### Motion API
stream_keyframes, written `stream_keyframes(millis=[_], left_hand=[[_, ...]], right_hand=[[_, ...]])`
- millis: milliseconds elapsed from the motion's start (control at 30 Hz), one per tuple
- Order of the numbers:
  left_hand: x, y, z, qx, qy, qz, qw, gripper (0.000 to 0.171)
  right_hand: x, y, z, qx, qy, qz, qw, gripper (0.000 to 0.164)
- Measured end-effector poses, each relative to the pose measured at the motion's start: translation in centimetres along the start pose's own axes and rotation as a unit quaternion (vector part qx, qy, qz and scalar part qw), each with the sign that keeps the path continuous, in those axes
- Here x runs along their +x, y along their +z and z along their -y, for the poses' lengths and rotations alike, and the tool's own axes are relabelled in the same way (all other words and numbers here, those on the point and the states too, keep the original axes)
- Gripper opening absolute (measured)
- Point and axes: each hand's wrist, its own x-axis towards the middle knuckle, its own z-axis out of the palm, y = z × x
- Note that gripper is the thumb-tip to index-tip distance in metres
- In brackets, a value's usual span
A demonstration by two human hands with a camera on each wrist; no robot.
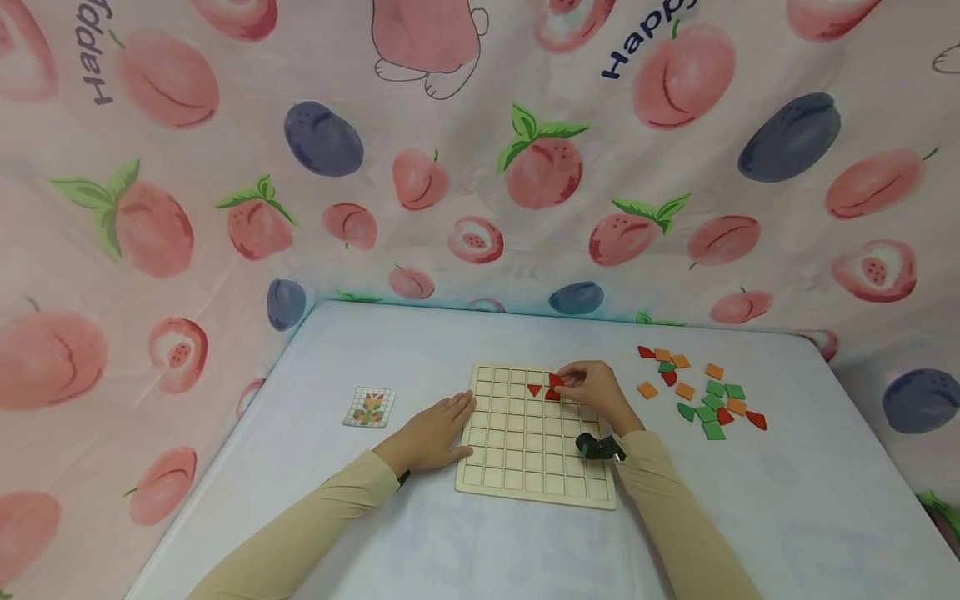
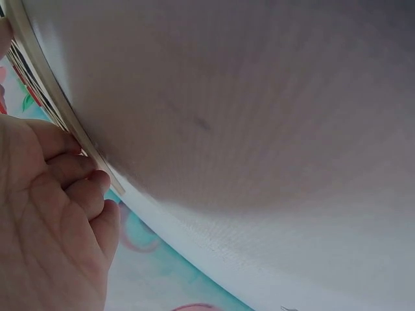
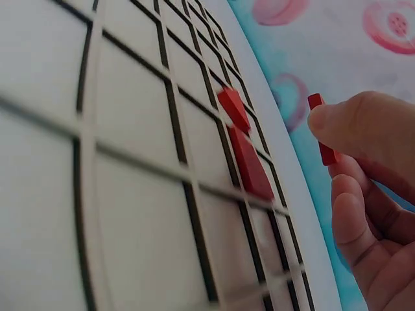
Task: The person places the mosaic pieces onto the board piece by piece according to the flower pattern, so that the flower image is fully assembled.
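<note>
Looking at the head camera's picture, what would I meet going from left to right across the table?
Small patterned card → left hand → red triangle on the gridded board → right hand → loose red, orange and green pieces.

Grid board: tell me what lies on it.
A red triangle and another red piece lie there. The right hand pinches a third piece. That hand and the wrist device cover part of the grid board; anything there is hidden.
</note>
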Motion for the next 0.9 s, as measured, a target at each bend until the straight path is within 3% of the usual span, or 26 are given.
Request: stream_keyframes(millis=[300, 433, 733, 900], left_hand=[[-0.1, -0.1, 0.1, 0.0, -0.001, -0.001, 1.0, 0.078], [-0.1, -0.2, 0.0, -0.009, -0.003, 0.001, 1.0, 0.078], [0.0, -0.1, 0.0, -0.009, -0.01, 0.008, 0.9999, 0.079], [0.0, -0.2, -0.1, -0.012, -0.01, 0.007, 0.9998, 0.079]], right_hand=[[1.8, 3.1, 1.7, -0.003, -0.008, 0.025, 1.0, 0.02], [2.1, 4.2, 2.2, 0.0, 0.007, 0.04, 0.999, 0.02], [2.5, 5.4, 2.8, -0.054, -0.003, 0.046, 0.997, 0.015], [2.6, 5.6, 2.8, -0.064, 0.015, 0.057, 0.996, 0.016]])
